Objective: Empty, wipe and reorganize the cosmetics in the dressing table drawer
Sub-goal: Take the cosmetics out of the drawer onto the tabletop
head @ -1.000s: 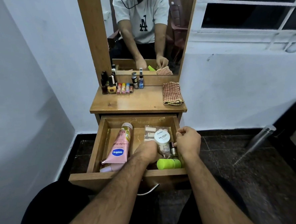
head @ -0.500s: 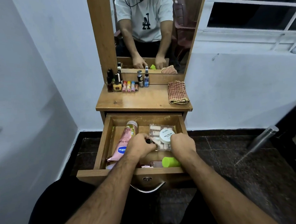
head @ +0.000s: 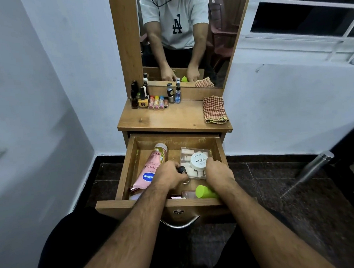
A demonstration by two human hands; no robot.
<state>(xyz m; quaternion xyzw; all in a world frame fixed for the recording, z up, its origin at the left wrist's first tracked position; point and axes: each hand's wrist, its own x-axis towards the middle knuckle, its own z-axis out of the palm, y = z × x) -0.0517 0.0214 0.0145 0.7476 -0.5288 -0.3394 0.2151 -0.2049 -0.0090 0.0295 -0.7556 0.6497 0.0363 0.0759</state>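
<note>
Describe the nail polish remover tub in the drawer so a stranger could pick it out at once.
Start at the open wooden drawer under the dressing table's top. In its back right part sits a clear plastic box of white pads, and the round white tub lies on it, just beyond the right hand. It alone has a flat white lid printed "NAIL POLISH".

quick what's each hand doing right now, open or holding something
Left hand: closed round a small dark-capped bottle.
Right hand: fingers curled at the clear box; grip cannot be told.

Head view, forward and down; near over open drawer (head: 120,178)
</note>
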